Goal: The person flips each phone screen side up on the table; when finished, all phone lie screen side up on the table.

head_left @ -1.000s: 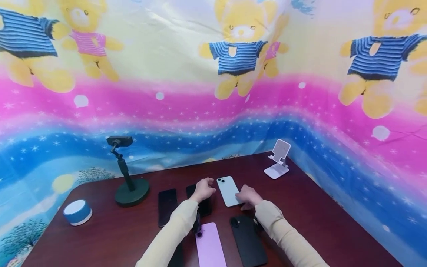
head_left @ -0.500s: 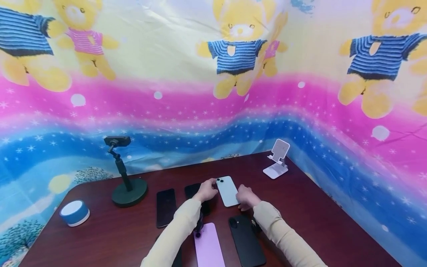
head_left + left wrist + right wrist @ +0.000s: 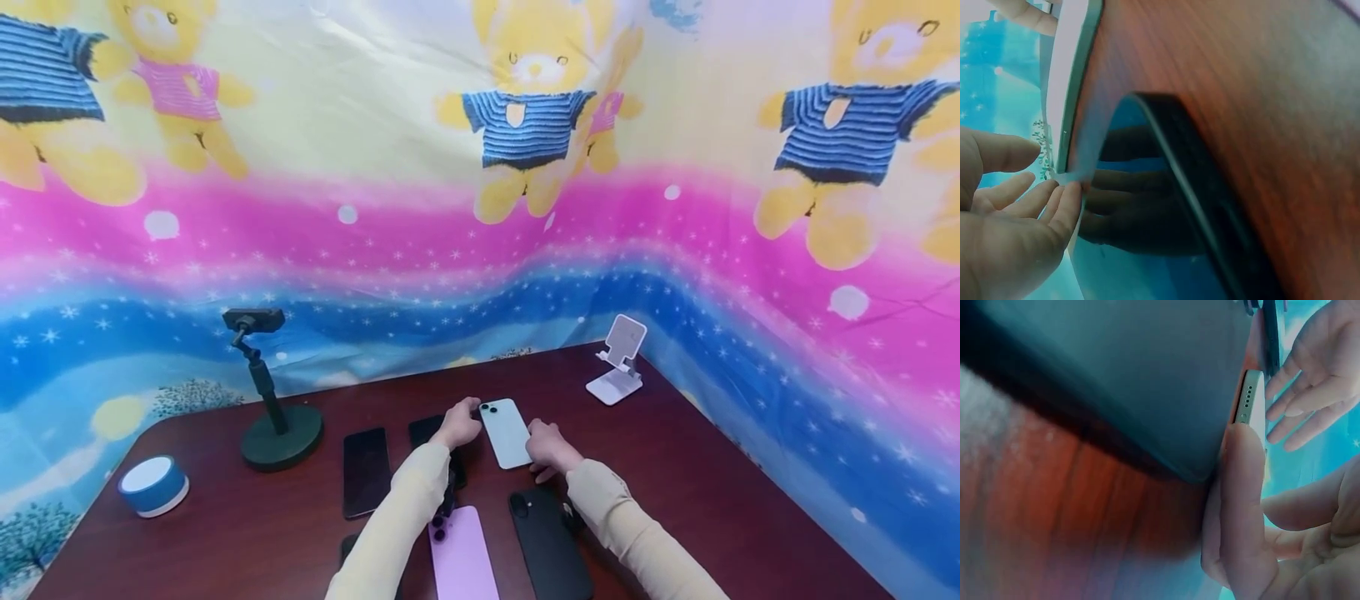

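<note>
While the white phone stays put on the table, our left hand, fingers extended, has neared its ten-o'clock corner; we cannot tell whether our right hand, at four o'clock, grips it.

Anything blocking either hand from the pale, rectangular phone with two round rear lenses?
Nothing visible blocks the pale rectangular phone: left hand near its upper left corner, right hand at its right edge. The black, glossy, rectangular phone lies partly below the left hand, not between.
</note>
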Motion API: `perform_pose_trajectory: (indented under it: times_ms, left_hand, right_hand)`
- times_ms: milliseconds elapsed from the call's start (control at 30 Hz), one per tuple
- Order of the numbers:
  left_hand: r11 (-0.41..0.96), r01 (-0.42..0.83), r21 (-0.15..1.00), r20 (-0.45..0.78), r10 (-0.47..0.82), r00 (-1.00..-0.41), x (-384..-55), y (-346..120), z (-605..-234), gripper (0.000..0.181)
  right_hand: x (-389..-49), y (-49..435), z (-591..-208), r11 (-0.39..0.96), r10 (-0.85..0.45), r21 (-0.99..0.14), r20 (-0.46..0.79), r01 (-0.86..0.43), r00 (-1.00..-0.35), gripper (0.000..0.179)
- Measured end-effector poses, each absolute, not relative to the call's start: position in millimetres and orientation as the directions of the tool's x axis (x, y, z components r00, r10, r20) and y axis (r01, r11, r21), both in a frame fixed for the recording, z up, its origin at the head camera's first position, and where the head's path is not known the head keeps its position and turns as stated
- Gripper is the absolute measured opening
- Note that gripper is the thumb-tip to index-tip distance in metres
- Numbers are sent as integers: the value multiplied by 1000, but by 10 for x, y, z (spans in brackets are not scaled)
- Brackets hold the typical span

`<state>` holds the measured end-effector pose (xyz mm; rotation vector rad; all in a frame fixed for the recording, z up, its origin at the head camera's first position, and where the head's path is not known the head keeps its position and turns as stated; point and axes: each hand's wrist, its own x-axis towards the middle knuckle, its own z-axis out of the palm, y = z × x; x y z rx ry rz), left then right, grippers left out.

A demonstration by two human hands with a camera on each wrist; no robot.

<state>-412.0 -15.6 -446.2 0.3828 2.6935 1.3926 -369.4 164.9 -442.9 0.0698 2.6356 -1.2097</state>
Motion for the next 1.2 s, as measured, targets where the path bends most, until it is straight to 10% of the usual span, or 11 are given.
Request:
perform_pose_trajectory:
  times_ms: [633, 1200]
  left_hand:
    - [663, 178, 727, -37, 297, -954, -4201, -211, -4522, 56]
    - [482, 106, 870, 0, 215, -977, -4198, -137, -4527, 54]
  right_hand:
    - [-3655, 1607, -4441, 572, -98, -801, -279, 175, -955, 44]
    - [-3617, 1659, -4417, 553, -57, -813, -256, 183, -965, 46]
